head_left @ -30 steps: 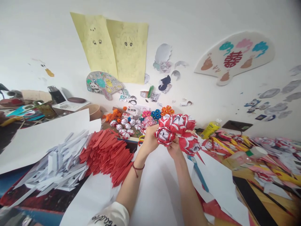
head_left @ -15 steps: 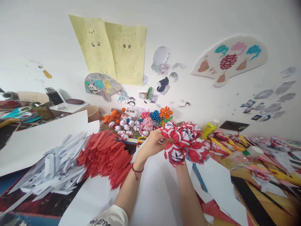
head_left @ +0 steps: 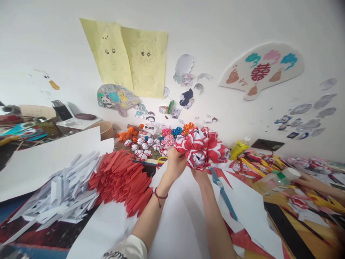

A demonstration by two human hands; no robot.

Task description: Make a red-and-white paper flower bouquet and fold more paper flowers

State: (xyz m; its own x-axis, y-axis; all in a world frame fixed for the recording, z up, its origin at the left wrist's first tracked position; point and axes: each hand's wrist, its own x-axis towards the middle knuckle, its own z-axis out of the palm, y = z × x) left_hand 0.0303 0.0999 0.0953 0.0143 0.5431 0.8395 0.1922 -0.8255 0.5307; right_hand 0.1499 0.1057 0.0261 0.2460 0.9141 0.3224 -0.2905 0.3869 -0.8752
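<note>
A bunch of red-and-white folded paper flowers [head_left: 198,158] is held up in front of me over white paper. My left hand [head_left: 175,163] is closed at the bunch's left side, its fingertips hidden behind the blossoms. Under the blossoms is my right hand [head_left: 201,175], seemingly gripping the bunch from below, with most of its fingers covered. To the left lie a heap of folded red paper pieces [head_left: 121,180] and a heap of white paper strips [head_left: 61,194]. A blue cutter-like tool [head_left: 225,198] rests on the paper right of my right forearm.
White and red paper flowers [head_left: 145,145] and orange flowers [head_left: 128,134] stand by the wall. A yellow bottle [head_left: 239,147] and a clear bottle [head_left: 280,178] stand to the right. Another person's hand [head_left: 309,181] reaches in at the right edge, over clutter.
The flower bunch has moved left and up, with both my hands around it. My right hand now shows below the blossoms. Another person's hand has come in at the right.
</note>
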